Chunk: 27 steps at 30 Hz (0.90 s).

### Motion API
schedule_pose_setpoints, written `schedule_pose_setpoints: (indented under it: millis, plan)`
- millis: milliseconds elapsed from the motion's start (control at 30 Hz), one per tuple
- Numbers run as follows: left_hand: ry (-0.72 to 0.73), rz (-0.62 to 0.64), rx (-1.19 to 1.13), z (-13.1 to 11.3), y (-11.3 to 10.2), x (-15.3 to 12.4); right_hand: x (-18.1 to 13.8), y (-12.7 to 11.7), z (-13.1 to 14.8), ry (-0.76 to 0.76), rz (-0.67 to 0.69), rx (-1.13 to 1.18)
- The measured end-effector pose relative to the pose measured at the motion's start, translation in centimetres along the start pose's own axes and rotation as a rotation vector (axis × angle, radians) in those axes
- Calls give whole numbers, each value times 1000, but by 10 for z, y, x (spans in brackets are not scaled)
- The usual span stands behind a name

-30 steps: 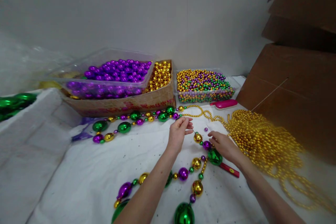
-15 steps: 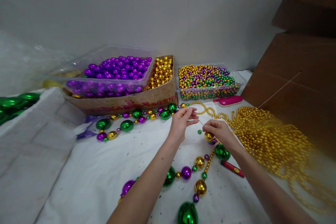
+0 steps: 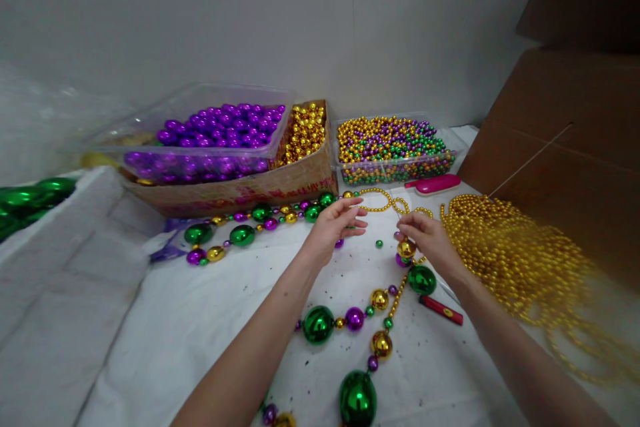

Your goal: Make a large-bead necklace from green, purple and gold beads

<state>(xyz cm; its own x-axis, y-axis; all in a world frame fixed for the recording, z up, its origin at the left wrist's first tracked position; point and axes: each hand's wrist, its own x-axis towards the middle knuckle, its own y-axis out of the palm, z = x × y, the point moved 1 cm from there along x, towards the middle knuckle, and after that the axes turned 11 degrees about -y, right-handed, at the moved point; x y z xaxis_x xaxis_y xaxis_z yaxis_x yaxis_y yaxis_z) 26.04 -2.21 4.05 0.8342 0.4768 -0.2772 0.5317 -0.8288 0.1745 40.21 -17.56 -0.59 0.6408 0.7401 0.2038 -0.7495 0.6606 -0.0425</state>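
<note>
The beaded strand [image 3: 407, 249] is found just below the fingertips of the right hand [image 3: 426, 233], over the white cloth [image 3: 240, 320]. Handling of the thread [image 3: 398, 211] is judged to be the step in hand; for the next move, a fine pinch and controlled slack seem called for. A glossy finish in gold, purple and green is noted; the strand's link to the beads lying at six o'clock cannot be made out. The thread appears pinched by the right hand. At nine o'clock, the left hand [image 3: 339, 221] is held with fingers loosely parted, nothing visibly gripped. A loose green bead [image 3: 379, 244] is noted at eight o'clock, a red tool [image 3: 441, 310] at five, a gold bead-chain heap [image 3: 515, 260] between three and four, and a clear tub [image 3: 395, 165] at twelve.
</note>
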Motion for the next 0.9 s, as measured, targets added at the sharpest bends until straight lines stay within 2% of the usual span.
schedule_pose_setpoints:
  millis: [167, 333, 500, 700, 800, 900]
  plan:
    - [-139, -13, 180, 25, -12, -26, -1, -19, 3, 16, -83, 79]
    - [-226, -54, 329, 52, -16, -47, 3, -23, -1, 16, -158, 153]
    - [-142, -8, 695, 75, -10, -70, 8, -29, -7, 0, -258, 241]
    - [-64, 35, 1190, 82, 1, -100, 7, -45, -4, -21, -339, 289]
    - [-48, 63, 1324, 80, 6, -105, 6, -57, 1, -25, -375, 284]
    - [-33, 35, 1359, 78, 4, -105, 4, -70, 7, -33, -411, 282]
